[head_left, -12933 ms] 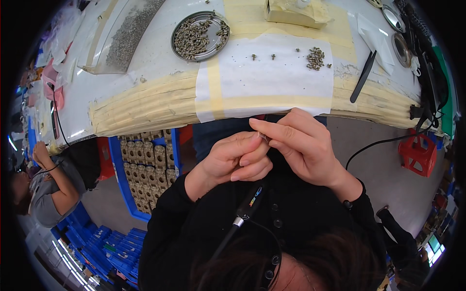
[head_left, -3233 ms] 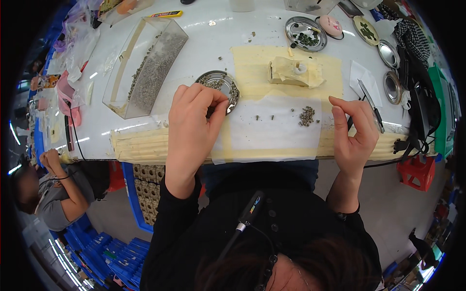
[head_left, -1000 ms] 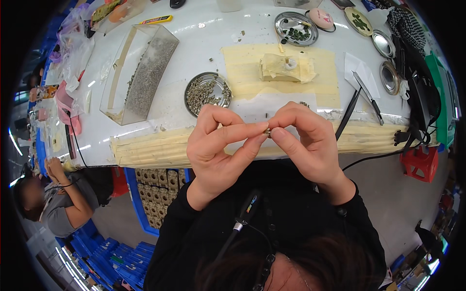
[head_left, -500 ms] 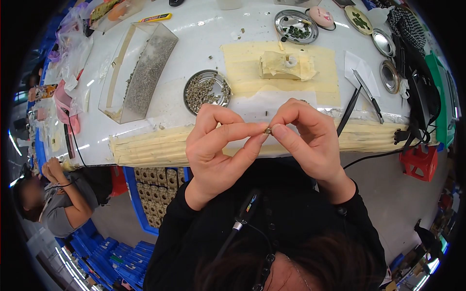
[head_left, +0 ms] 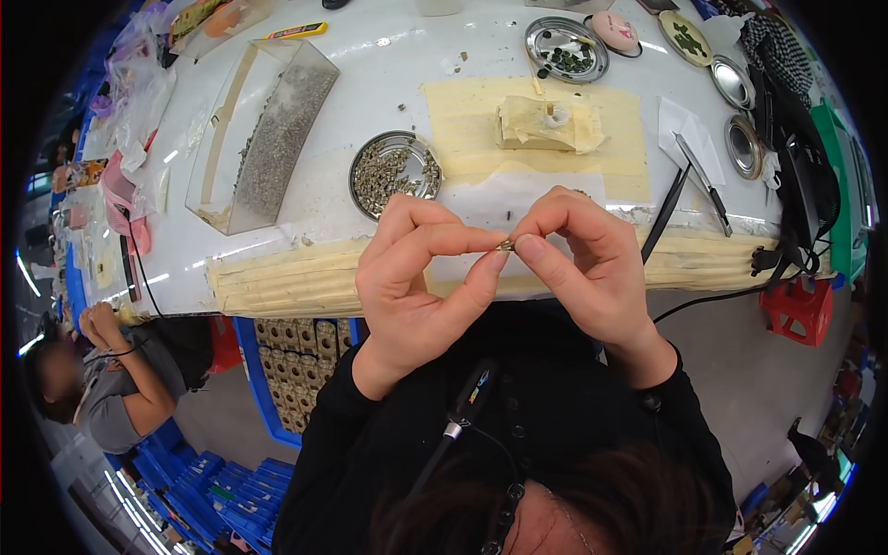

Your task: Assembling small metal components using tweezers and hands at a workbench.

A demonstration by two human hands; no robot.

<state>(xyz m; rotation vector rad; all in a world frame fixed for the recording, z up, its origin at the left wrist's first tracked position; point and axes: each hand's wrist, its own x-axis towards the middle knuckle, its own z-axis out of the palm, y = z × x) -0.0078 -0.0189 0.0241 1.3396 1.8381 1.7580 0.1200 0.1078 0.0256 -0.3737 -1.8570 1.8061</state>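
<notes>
Between my fingertips is a tiny brass-coloured metal part (head_left: 505, 246), too small to tell its exact kind. My left hand (head_left: 416, 282) pinches it from the left between thumb and index finger. From the right, my right hand (head_left: 587, 264) pinches it the same way, so the fingertips nearly meet. Both hands are above the near edge of the table, over a white paper sheet (head_left: 555, 190). One small dark piece (head_left: 509, 215) lies on that sheet just beyond my fingers. Past my left hand stands a round metal dish (head_left: 356, 190) of small metal parts.
A clear bin (head_left: 217, 166) of small grey parts stands at left. A taped block (head_left: 536, 129) sits on yellow tape mid-table. Tweezers (head_left: 700, 176) lie at right, a dish (head_left: 534, 46) of dark green pieces far back. A blue tray (head_left: 254, 384) is below; a co-worker (head_left: 139, 388) sits left.
The small metal part has shifted slightly left and up between my fingertips, showing a little more of itself. Both hands otherwise keep nearly the same place.
</notes>
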